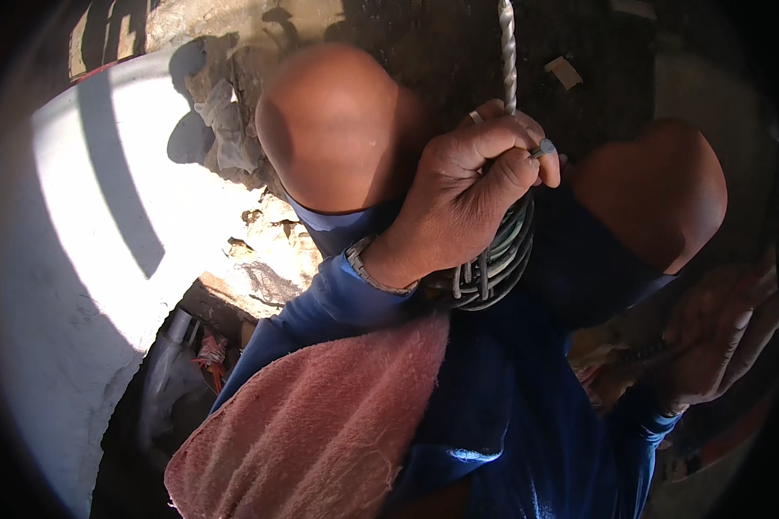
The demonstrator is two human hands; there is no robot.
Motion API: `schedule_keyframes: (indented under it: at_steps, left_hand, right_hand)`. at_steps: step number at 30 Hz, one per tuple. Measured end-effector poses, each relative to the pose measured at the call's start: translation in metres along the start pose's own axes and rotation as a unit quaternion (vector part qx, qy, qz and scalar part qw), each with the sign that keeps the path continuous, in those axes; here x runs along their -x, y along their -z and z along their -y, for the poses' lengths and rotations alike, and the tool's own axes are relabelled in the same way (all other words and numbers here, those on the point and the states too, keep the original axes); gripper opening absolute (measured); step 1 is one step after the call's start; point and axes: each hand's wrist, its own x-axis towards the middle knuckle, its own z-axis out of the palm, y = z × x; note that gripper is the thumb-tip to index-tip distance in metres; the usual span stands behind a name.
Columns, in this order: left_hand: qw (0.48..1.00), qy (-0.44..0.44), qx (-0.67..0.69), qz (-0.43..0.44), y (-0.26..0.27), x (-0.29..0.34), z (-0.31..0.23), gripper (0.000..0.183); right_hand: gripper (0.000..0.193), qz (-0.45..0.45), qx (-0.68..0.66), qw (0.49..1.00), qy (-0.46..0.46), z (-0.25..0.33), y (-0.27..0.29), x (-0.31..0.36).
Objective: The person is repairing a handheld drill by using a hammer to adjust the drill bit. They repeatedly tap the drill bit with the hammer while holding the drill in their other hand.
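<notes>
My left hand [467, 186], a metal watch on its wrist, is closed in front of me between my knees. Its thumb and forefinger pinch a small nail-like piece [543, 149] with a flat greenish round head. A twisted silvery-grey strand [508, 56] runs from the top edge down to the fingers; its lower end is hidden by the hand. Just beneath hangs or lies a coil of dark and grey wire [498, 268], partly covered by the hand. Off to the right, in shadow and slightly blurred, my right hand [714, 337] has its fingers stretched out, with nothing visible in them.
A pink cloth [312, 424] lies over my lap at lower left. A large pale panel [86, 242] stands sunlit on the left, beside rubble and a clear plastic bag [160, 394]. A small tan scrap [564, 73] lies on the dark ground ahead.
</notes>
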Motion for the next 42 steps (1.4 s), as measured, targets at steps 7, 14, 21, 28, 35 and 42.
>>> schedule_keyframes:
  at_steps: [7, 14, 21, 28, 35, 42]
  left_hand:
    - [0.999, 0.026, -0.006, -0.02, 0.004, 0.001, -0.004, 0.04]
    - [0.999, -0.011, 0.013, -0.027, 0.001, 0.001, 0.006, 0.034]
    - [1.0, 0.019, -0.006, -0.023, 0.002, -0.001, -0.001, 0.034]
    - [0.997, 0.007, -0.076, -0.015, 0.005, -0.003, 0.002, 0.032]
    - [0.985, 0.02, -0.167, -0.029, -0.002, -0.003, -0.002, 0.027]
    - [0.987, 0.015, -0.157, -0.029, -0.002, -0.001, -0.002, 0.027]
  right_hand:
    - [0.062, 0.093, 0.033, 0.993, -0.069, -0.023, -0.026, -0.007]
    - [0.062, 0.102, 0.011, 0.994, -0.048, -0.026, -0.029, -0.014]
    - [0.066, 0.137, -0.011, 0.99, -0.037, -0.032, -0.025, -0.017]
    - [0.068, 0.139, -0.008, 0.989, -0.042, -0.044, -0.009, -0.02]
    - [0.065, 0.305, 0.076, 0.949, -0.002, -0.026, -0.001, -0.028]
    - [0.059, 0.105, 0.002, 0.994, -0.041, -0.001, 0.066, -0.054]
